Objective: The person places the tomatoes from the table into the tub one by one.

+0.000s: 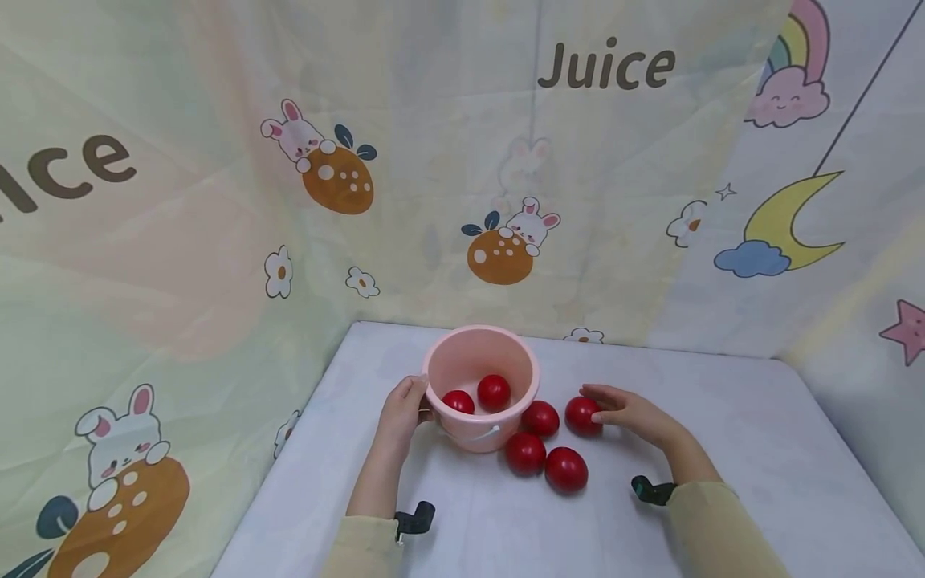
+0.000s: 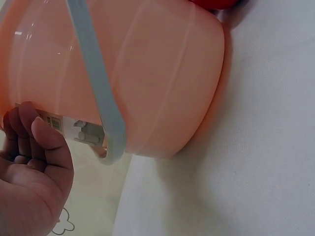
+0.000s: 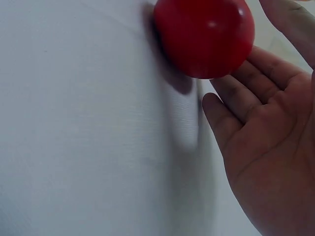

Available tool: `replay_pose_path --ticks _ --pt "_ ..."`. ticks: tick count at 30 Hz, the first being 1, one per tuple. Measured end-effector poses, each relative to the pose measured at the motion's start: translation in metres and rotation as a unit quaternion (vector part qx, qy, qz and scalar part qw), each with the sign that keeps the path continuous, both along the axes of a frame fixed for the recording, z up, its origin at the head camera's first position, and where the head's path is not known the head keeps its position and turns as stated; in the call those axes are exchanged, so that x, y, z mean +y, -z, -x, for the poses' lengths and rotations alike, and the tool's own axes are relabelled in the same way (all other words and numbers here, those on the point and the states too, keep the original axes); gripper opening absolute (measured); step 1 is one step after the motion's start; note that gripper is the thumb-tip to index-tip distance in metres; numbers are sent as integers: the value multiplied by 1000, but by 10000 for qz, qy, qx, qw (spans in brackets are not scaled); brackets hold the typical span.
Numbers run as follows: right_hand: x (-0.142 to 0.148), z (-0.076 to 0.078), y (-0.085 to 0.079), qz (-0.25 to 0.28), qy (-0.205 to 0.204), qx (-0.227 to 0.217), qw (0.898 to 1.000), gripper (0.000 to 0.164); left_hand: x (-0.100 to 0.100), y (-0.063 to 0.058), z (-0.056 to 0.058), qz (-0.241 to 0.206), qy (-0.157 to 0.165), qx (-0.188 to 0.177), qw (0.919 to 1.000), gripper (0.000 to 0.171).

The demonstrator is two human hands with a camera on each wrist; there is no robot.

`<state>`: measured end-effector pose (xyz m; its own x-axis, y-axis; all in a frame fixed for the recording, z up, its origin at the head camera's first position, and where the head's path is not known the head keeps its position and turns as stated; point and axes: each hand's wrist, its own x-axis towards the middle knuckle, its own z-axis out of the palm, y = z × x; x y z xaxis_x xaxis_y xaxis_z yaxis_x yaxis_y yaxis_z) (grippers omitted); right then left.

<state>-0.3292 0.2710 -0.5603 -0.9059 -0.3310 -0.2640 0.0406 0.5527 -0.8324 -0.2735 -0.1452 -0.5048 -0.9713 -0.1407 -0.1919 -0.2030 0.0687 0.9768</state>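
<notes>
A pink bucket with a pale handle stands on the white table. Two red balls lie inside it, one ball farther right than the other ball. At the bucket's left side, my left hand holds it near the rim, fingers curled in the left wrist view. My right hand reaches around another red ball on the table, thumb on the near side and fingers behind. In the right wrist view, the fingers are fairly straight beside this ball, the thumb apart from it.
Three more red balls sit right of the bucket: one ball close by its wall, one ball in front, and one ball nearest me. A printed cloth hangs behind and left of the table. Black straps' mounts sit at both wrists.
</notes>
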Motion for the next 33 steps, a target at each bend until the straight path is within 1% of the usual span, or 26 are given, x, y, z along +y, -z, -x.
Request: replay_pose_path --ticks 6,8,17,20,23,29,33 --pt "-2 -3 3 -100 38 35 9999 68 0 0 0 13 -18 -31 10000 52" --pt "-3 -4 5 -91 -17 42 9999 69 1 1 0 43 -24 -30 10000 53" --pt "-4 -4 9 -119 24 64 9999 75 0 1 0 46 -27 -5 10000 53" --pt "-4 -4 9 -187 10 94 9998 74 1 0 0 32 -38 -4 10000 54" --pt "-4 -4 10 -273 79 113 9995 71 1 -1 0 5 -52 -26 10000 55" --pt "-2 -5 11 -507 172 131 9985 69 2 -2 1 -21 -12 -133 9999 51" --pt "-2 -4 10 -616 192 218 9977 67 1 -2 2 -59 -29 -65 10000 54"
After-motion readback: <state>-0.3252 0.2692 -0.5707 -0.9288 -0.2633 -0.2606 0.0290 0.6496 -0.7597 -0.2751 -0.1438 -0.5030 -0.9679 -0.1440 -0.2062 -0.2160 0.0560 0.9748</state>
